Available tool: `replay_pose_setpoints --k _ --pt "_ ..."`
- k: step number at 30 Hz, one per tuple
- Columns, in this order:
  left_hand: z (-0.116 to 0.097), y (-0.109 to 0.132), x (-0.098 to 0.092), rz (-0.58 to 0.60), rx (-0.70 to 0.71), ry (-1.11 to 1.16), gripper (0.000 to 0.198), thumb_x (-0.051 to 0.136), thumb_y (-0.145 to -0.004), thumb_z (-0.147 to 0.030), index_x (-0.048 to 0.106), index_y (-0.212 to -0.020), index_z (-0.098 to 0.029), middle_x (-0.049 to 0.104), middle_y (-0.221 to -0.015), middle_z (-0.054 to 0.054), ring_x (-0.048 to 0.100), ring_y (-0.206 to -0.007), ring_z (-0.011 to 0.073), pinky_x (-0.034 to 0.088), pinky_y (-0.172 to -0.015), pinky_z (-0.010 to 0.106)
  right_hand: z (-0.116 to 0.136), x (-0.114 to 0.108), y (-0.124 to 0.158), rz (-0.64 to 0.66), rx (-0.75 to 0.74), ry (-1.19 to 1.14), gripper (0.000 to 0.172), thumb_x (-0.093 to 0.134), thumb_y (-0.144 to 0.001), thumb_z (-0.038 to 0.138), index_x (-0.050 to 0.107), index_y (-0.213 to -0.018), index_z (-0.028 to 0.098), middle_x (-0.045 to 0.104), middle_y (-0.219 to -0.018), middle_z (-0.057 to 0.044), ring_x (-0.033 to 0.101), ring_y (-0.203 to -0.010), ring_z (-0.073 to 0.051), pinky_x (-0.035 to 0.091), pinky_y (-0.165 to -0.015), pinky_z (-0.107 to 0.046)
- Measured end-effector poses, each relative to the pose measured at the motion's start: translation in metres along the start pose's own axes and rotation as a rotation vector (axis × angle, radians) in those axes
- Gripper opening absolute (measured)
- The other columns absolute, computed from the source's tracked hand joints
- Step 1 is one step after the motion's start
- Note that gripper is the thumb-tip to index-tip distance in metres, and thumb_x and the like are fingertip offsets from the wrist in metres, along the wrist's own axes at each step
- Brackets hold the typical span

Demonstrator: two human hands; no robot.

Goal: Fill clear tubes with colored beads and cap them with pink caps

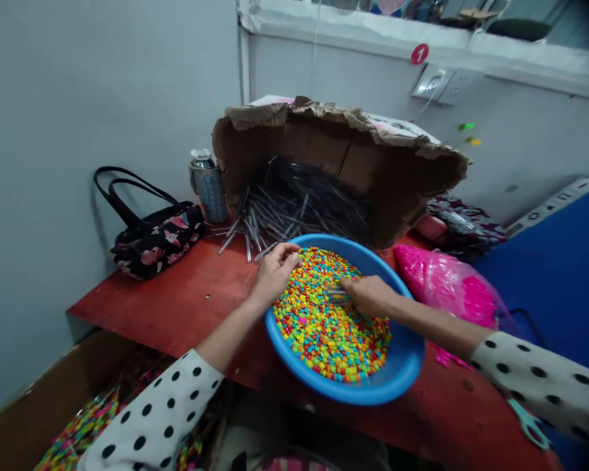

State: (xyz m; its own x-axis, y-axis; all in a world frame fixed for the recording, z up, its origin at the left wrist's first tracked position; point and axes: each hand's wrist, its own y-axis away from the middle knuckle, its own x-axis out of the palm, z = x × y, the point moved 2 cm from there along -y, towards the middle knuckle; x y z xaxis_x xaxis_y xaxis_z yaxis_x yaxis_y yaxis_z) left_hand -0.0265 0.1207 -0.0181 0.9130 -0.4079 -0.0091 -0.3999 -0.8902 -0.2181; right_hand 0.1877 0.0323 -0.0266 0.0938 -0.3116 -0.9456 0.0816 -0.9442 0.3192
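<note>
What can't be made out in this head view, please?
Head view:
- the blurred item at the right hand: motion blur hides its kind
- beads in the lower-left carton: cut off by the bottom edge, partly hidden by the left sleeve
- teal scissor handles: blades hidden under the right sleeve

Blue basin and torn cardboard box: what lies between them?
Loose clear plastic tubes lie there, spilled on the red table, as the head view shows.

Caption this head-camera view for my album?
Left hand on the rim of a blue basin, right hand in colourful beads.
</note>
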Motion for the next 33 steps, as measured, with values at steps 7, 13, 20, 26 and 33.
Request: replay_pose_setpoints --k 7,13,20,26,33 --pt "-0.005 0.001 -0.002 -0.058 0.031 -0.075 0.017 0.050 -0.083 -0.029 0.057 -0.093 -0.018 0.064 -0.077 0.001 0.062 -0.076 0.0150 0.048 -0.071 0.027 0.047 0.012 -0.036 -0.112 -0.072 -0.539 0.050 0.062 -0.060 0.016 0.054 -0.109 0.019 0.066 -0.087 -0.003 0.060 -0.077 -0.019 0.044 -0.065 -0.025" --pt "-0.036 0.028 0.001 0.269 0.265 -0.422 0.019 0.051 -0.084 -0.035 0.060 -0.086 -0.018 0.062 -0.076 0.001 0.057 -0.071 0.0136 0.044 -0.066 0.025 0.023 -0.001 -0.024 -0.139 0.036 -0.866 0.065 0.065 -0.053 0.018 0.050 -0.116 0.015 0.063 -0.079 0.001 0.054 -0.060 -0.014 0.042 -0.055 -0.025" --pt "-0.041 0.062 0.029 0.846 0.402 -1.217 0.018 0.049 -0.081 -0.014 0.066 -0.077 -0.014 0.063 -0.080 0.009 0.059 -0.076 0.0200 0.044 -0.064 0.030 -0.001 -0.013 0.021 -0.031 -0.071 -0.188 0.041 0.062 -0.061 0.019 0.057 -0.102 0.020 0.064 -0.077 -0.006 0.060 -0.071 -0.023 0.039 -0.061 -0.030" --pt "-0.050 0.065 0.038 0.921 0.402 -1.413 0.021 0.046 -0.080 -0.008 0.066 -0.075 -0.012 0.063 -0.076 0.010 0.059 -0.074 0.0221 0.042 -0.056 0.029 0.027 0.008 0.015 0.046 -0.122 -0.176 0.035 0.057 -0.063 0.014 0.057 -0.098 0.017 0.064 -0.076 -0.008 0.060 -0.070 -0.022 0.039 -0.059 -0.028" --pt "-0.060 0.072 0.012 0.661 0.514 -1.173 0.023 0.040 -0.090 -0.026 0.061 -0.093 -0.019 0.058 -0.085 0.005 0.054 -0.079 0.0166 0.044 -0.069 0.028 0.040 0.002 -0.007 0.061 -0.084 -1.215 0.068 0.067 -0.051 0.016 0.047 -0.116 0.015 0.059 -0.071 0.003 0.051 -0.059 -0.013 0.041 -0.051 -0.023"
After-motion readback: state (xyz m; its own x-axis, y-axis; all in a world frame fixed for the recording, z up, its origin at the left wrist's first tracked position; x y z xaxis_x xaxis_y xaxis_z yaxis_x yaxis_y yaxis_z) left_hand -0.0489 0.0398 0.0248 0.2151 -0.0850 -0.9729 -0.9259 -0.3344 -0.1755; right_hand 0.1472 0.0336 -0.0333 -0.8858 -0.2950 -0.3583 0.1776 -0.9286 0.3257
